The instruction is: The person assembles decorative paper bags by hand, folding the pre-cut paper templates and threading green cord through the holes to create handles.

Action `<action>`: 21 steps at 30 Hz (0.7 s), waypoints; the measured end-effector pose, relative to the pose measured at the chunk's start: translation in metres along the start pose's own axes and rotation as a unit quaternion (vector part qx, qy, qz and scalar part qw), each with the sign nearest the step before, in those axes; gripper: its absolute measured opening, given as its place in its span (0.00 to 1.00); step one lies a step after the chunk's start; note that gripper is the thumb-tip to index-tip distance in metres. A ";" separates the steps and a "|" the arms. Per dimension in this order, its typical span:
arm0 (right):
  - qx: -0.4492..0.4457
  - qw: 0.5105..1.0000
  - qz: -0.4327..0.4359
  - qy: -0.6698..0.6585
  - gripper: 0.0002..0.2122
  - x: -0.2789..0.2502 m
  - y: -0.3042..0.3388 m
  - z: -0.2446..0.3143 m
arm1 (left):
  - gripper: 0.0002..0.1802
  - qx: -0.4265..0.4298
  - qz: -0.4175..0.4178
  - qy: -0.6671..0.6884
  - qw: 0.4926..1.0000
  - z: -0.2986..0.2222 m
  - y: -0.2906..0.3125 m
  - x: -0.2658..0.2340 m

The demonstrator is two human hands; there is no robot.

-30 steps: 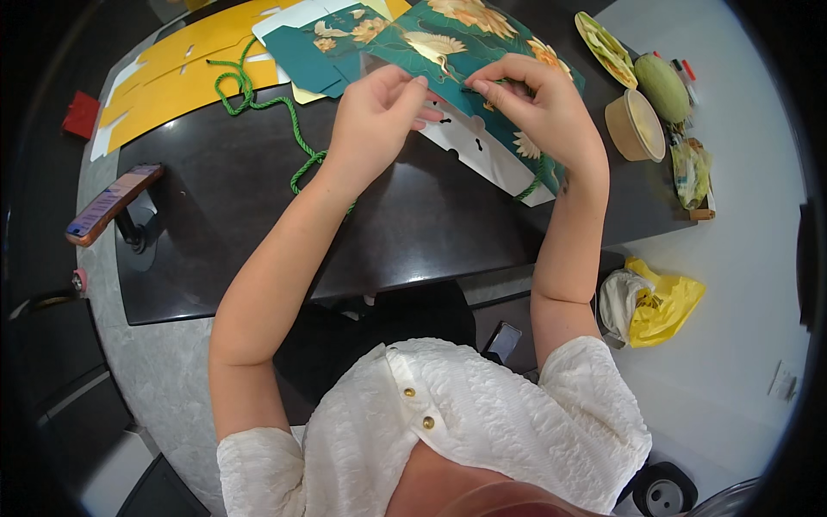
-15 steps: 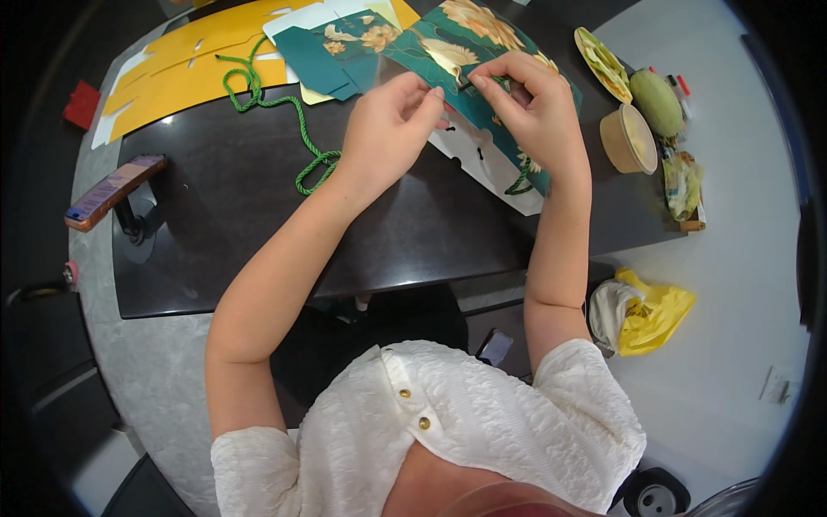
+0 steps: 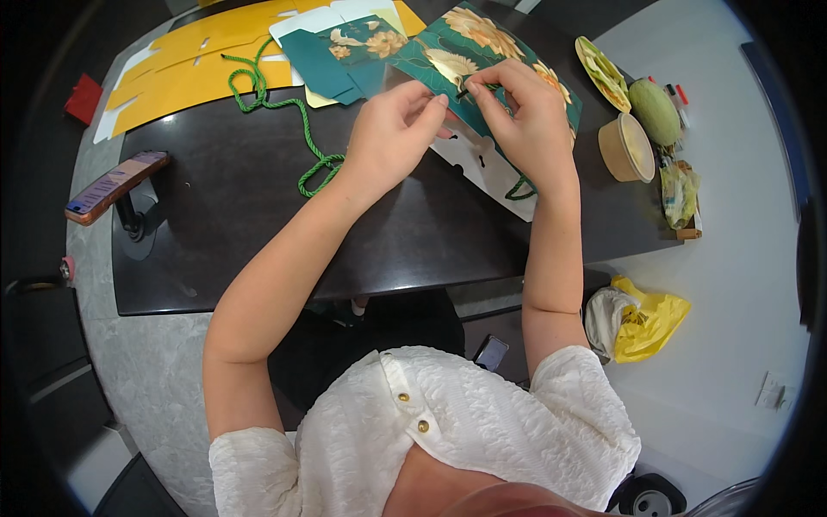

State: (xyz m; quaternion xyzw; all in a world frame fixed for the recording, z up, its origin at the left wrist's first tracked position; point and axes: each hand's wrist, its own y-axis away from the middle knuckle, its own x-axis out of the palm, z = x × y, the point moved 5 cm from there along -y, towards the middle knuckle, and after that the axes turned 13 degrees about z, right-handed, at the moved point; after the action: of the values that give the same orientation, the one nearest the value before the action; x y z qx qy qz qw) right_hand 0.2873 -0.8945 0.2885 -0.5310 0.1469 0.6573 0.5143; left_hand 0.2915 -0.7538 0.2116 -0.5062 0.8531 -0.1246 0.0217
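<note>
A dark green cardboard gift box (image 3: 461, 41), printed with pale gold flowers and a bird, lies tilted in front of me. Its white flap (image 3: 495, 177) with cut-out slots shows underneath. My left hand (image 3: 388, 133) is closed at the box's near left edge, thumb on top and fingers partly behind the panel. My right hand (image 3: 531, 125) pinches the dark tip of a green cord (image 3: 519, 187) over the printed face; part of this cord loops below that hand by the flap. Another green cord (image 3: 303, 116) lies loose on the table, left of my left hand.
Flat yellow cardboard sheets (image 3: 177, 73) and a green printed piece (image 3: 323, 65) lie at the back left. A phone on a stand (image 3: 116, 185) is at the left. On the right are a paper tub (image 3: 616, 148), a green melon (image 3: 655, 112) and a plate (image 3: 594, 65).
The view has shifted slightly. My right hand has moved a little, still pinching the cord tip. My left hand keeps to the box edge, its fingers slightly rearranged.
</note>
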 end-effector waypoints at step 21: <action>0.054 0.996 0.062 0.029 0.06 0.009 0.001 0.002 | 0.13 -0.137 -0.003 0.147 0.980 0.014 0.002 -0.009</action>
State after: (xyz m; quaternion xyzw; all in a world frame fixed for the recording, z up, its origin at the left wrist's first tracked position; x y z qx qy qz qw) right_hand 0.2861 -0.8894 0.2813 -0.5108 0.2297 0.6638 0.4958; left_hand 0.2968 -0.7480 0.1966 -0.4833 0.8542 -0.0799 -0.1743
